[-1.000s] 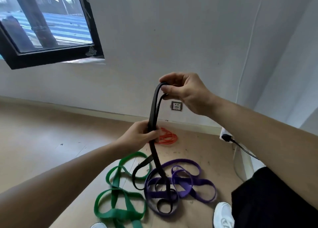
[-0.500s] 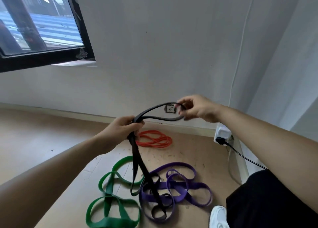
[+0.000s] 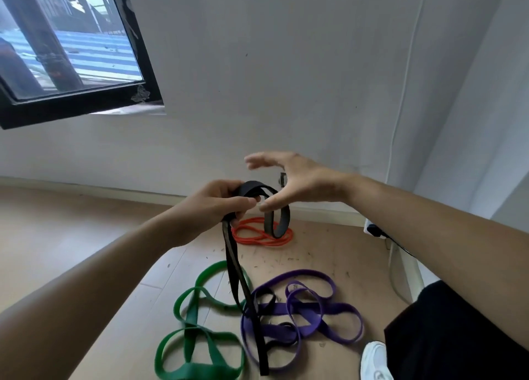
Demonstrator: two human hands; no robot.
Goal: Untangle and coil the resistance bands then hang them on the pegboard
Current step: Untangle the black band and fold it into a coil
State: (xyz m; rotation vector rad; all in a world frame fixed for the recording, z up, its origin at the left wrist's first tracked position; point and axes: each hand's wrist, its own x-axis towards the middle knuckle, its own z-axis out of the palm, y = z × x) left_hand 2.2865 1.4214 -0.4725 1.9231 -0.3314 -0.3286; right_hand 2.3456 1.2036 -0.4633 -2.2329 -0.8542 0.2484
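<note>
One loop of black band (image 3: pixel 252 190) pinched in my left hand (image 3: pixel 211 207); right hand (image 3: pixel 289 179) spread, empty. Risk: tail snags purple band (image 3: pixel 312 319) on floor, loop slips.

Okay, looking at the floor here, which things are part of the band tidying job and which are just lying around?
Part of the job:
- black band, gripped in the left hand
- right hand, open beside the coil
- green band
- purple band
- orange band

Just there:
- window
- wall socket
- plug and cable
- white shoe
</note>
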